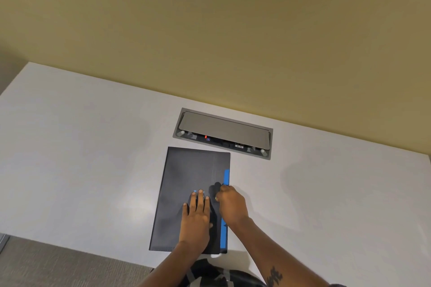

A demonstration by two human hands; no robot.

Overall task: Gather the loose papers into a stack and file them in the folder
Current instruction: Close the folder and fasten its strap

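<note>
The left hand (pixel 197 213) lies flat on the dark folder (pixel 186 182), palm down, fingers spread a little and pointing away from the person, the fingernails painted light blue. It presses on the lower right part of the cover and grips nothing. Just beside it, the right hand (pixel 231 204) is curled at the folder's right edge, its fingertips bunched together against the cover next to a blue strip (pixel 226 177) that runs along that edge. Whether those fingers pinch the strip or only touch the cover cannot be told. A ring shows on one finger of the right hand, and a dark tattoo marks the right forearm.

The folder is closed and lies flat on the white table (pixel 81 147), its long side running away from the person and its near edge close to the table's front edge. No loose papers show outside it. Beyond the folder's far end, close but apart, a grey cable box (pixel 224 131) is set into the tabletop with its lid tilted open. A yellow-green wall (pixel 210 18) rises behind the table.
</note>
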